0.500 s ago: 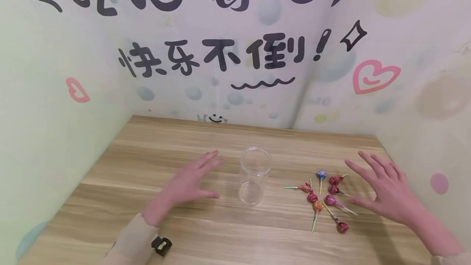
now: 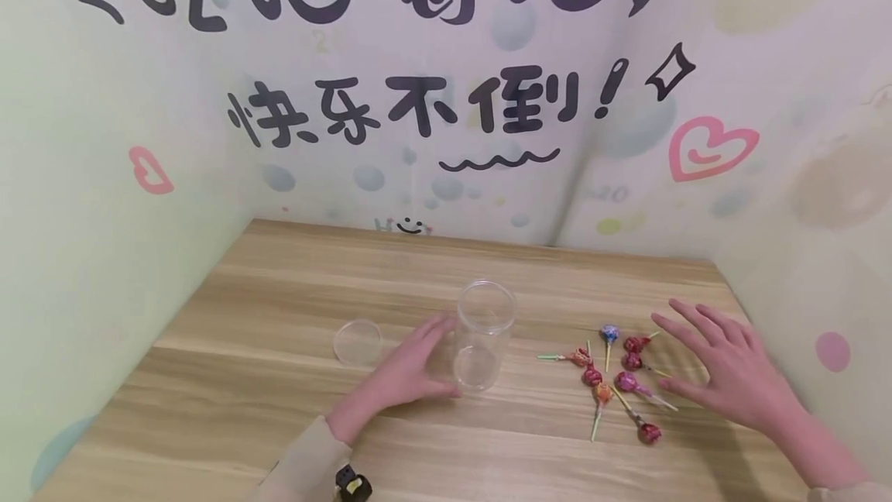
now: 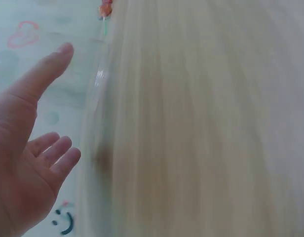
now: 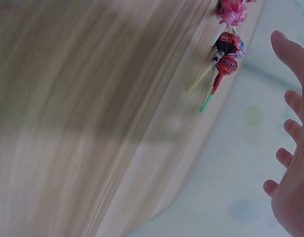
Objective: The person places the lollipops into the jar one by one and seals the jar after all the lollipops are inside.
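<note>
A clear plastic jar (image 2: 486,331) with an uncovered top stands upright in the middle of the wooden table. My left hand (image 2: 409,370) is at its left side, thumb and fingers spread, fingertips right by the wall. Behind that hand, to the left, lies a clear round lid (image 2: 358,344). Several wrapped lollipops lie scattered right of the jar, among them a blue one (image 2: 609,334), an orange one (image 2: 602,393) and a purple one (image 2: 627,382). Over their right edge hovers my right hand (image 2: 732,370), fingers spread and holding nothing; the right wrist view shows red-wrapped lollipops (image 4: 227,65) beyond its thumb.
The wooden table (image 2: 293,277) meets a printed wall (image 2: 390,184) at the back, with side walls at left and right. A black wrist strap (image 2: 353,484) shows by the left sleeve (image 2: 307,455).
My left hand has moved right, up to the jar, uncovering the round lid behind it. The right hand has shifted only slightly; jar and lollipops stay in place.
</note>
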{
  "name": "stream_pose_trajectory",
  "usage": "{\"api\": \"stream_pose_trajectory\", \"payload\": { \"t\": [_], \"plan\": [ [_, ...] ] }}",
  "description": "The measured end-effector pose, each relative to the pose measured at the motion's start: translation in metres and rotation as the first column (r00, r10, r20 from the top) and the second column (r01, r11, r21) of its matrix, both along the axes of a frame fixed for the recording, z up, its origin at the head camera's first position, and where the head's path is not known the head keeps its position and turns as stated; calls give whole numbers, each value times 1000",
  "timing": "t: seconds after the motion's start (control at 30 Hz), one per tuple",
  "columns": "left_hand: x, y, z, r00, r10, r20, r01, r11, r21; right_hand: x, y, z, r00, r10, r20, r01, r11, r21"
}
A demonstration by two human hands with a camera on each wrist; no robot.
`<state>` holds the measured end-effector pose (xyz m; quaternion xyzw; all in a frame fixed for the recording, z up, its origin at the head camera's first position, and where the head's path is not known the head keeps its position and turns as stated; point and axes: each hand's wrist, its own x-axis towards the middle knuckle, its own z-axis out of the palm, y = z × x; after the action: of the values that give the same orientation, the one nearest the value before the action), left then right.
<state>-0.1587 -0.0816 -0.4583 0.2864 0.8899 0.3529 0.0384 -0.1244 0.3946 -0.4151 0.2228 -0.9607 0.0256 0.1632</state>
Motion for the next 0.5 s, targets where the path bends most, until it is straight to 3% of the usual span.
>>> {"api": "stream_pose_trajectory", "payload": {
  "t": [0.13,0.33,0.5],
  "plan": [
    [-2,9,-4,998,25,57,-30,995,94,1,-1,-1,1000,-12,6,12,1000,9],
    [-7,16,-10,995,12,102,-22,995,102,3,-2,-4,999,-33,22,33,999,-1],
    [-13,20,-13,993,-12,117,-2,993,121,1,-3,-8,999,-5,45,8,998,-66]
  ]
}}
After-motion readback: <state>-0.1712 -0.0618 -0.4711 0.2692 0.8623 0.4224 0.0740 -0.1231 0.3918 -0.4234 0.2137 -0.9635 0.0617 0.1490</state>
